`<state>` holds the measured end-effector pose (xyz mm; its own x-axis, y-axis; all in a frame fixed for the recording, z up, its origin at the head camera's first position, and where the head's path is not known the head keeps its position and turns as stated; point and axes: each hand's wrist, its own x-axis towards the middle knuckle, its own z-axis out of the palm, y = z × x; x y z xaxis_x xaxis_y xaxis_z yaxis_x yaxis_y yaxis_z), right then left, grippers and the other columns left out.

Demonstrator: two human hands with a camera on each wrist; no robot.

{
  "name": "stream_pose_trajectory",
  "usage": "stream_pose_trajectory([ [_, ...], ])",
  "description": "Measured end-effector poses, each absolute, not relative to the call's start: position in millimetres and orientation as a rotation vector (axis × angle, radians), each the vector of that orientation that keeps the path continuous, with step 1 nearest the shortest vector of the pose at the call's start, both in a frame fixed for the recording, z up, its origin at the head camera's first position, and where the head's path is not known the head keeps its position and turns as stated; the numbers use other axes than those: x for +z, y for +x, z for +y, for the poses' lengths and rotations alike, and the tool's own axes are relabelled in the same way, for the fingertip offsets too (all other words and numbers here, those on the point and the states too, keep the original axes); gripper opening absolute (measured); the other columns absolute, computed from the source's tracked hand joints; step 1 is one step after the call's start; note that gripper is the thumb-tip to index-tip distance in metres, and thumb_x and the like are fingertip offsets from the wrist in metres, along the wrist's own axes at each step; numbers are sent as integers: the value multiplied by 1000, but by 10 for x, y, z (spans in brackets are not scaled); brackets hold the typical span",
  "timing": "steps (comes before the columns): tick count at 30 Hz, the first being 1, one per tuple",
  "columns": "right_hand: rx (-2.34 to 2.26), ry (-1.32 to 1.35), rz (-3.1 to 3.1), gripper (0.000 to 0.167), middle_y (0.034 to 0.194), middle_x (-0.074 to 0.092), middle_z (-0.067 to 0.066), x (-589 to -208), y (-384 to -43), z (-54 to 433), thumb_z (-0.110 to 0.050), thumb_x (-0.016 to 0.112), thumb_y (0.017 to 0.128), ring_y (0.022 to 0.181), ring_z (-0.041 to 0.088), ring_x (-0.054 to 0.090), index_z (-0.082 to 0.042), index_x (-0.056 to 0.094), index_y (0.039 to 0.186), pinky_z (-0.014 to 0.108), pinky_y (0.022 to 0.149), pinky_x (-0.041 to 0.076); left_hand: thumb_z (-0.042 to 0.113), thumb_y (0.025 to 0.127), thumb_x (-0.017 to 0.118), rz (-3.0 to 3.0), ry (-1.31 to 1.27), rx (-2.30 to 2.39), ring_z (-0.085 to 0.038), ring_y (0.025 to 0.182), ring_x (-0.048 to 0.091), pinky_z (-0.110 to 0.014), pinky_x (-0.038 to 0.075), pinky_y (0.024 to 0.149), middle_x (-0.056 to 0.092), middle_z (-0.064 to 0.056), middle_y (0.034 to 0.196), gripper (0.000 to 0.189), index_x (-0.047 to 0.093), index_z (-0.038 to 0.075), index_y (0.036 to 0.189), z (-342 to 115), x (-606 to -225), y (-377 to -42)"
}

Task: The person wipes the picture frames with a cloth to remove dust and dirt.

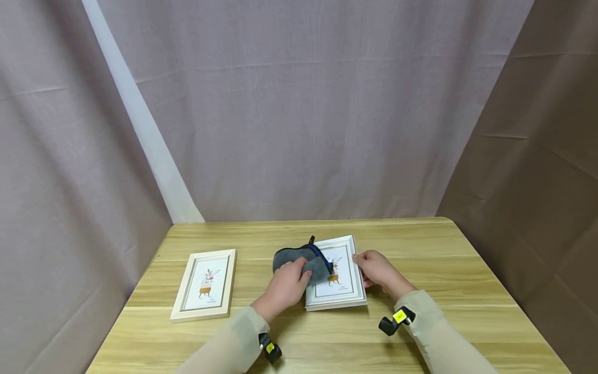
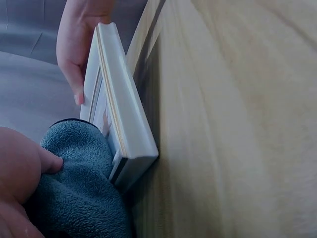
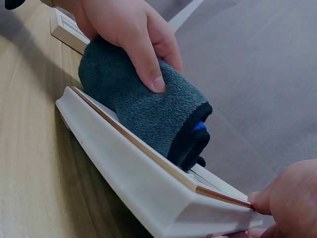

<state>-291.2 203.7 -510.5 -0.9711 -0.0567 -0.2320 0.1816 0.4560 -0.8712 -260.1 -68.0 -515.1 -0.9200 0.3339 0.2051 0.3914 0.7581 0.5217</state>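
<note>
A folded dark grey cloth (image 1: 294, 254) with black edging and a bit of blue is gripped in my left hand (image 1: 287, 283). It lies against the picture area of a white photo frame (image 1: 336, 301), covering the upper left part of the print. My right hand (image 1: 379, 271) pinches that frame by its right side, thumb on the front and fingers underneath. In the right wrist view the white frame (image 3: 124, 173) is tilted, one side raised off the table. The left wrist view shows the cloth (image 2: 79, 183) pressed to the frame's face.
A second, cream-coloured photo frame (image 1: 232, 278) with a similar flower-pot print lies flat on the wooden table (image 1: 420, 244), to the left. Grey curtains (image 1: 317, 130) hang behind the table, and a brown one (image 1: 537, 208) stands at the right.
</note>
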Motion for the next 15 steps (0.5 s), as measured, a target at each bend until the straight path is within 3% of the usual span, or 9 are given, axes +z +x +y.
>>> stream_pose_trajectory([
  [6, -1530, 109, 2475, 39, 84, 60, 10, -5102, -2935, 2041, -23, 51, 117, 67, 17, 59, 14, 60, 128, 27, 55, 58, 23, 113, 60, -2811, -638, -886, -36, 105, 71, -62, 56, 91, 78, -15, 111, 26, 70, 3, 125, -706, -5150, -2508],
  [15, -1514, 92, 2480, 39, 84, 60, 11, -5120, -2926, 2033, -23, 50, 117, 67, 17, 60, 14, 60, 126, 28, 55, 58, 23, 112, 63, -2873, -668, -861, -29, 99, 73, -48, 59, 84, 77, -6, 104, 18, 71, 9, 120, -775, -5104, -2350],
])
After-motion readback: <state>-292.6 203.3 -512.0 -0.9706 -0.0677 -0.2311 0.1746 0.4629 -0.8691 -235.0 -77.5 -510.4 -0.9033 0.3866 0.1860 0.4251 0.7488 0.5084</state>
